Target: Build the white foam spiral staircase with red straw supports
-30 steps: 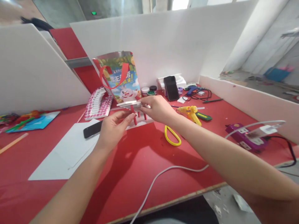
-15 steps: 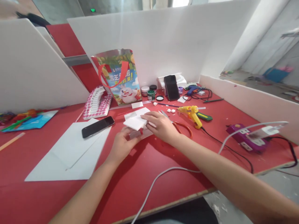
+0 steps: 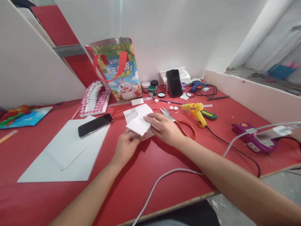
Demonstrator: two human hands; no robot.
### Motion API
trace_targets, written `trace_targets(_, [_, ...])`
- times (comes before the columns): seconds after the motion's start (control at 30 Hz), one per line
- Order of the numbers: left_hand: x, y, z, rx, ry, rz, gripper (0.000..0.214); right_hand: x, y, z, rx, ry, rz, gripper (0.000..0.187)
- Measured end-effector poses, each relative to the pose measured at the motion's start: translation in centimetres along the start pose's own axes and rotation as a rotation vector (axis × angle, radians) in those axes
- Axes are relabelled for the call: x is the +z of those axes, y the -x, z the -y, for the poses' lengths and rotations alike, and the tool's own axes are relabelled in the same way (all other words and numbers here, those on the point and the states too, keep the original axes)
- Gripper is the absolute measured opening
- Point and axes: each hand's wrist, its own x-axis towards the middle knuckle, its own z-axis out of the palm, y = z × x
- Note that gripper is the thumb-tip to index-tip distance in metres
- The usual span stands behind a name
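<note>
A small white foam-board model (image 3: 138, 121) rests on the red table (image 3: 141, 175), its top plate tilted toward me. My left hand (image 3: 127, 146) grips it from below at the near edge, fingers curled under the plate. My right hand (image 3: 164, 128) presses on its right side, fingers closed on the plate's edge. The red legs seen earlier are hidden under the plate.
Red-handled scissors (image 3: 182, 124) lie just right of my right hand, with a yellow glue gun (image 3: 196, 111) behind. A black phone (image 3: 95, 124) lies on white sheets (image 3: 66, 153) at left. A printed bag (image 3: 117, 73), paint jars, a purple power strip (image 3: 255, 139) and a white cable (image 3: 164, 179) are around.
The model went from held up in the air, red legs showing, down onto the table. Both hands followed it down and still hold it.
</note>
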Motion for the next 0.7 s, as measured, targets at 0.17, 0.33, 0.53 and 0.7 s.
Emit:
trace_targets(0.17, [-0.08,0.08,0.15,0.035,-0.021,-0.011,0.014,0.00,-0.01,0.05,-0.007,-0.003,-0.004,0.041])
trace_targets(0.33, [0.00,0.16,-0.14,0.029,-0.022,-0.031,0.014,0.02,-0.07,0.07,0.005,0.020,0.011,0.041])
trace_targets(0.53, [0.11,0.20,-0.01,0.041,-0.035,-0.050,0.017,0.01,0.01,0.07,-0.003,0.022,0.005,0.044])
trace_targets(0.7, [0.13,0.17,0.05,0.059,-0.047,-0.069,0.018,0.13,-0.04,-0.02,-0.039,0.048,-0.010,0.040])
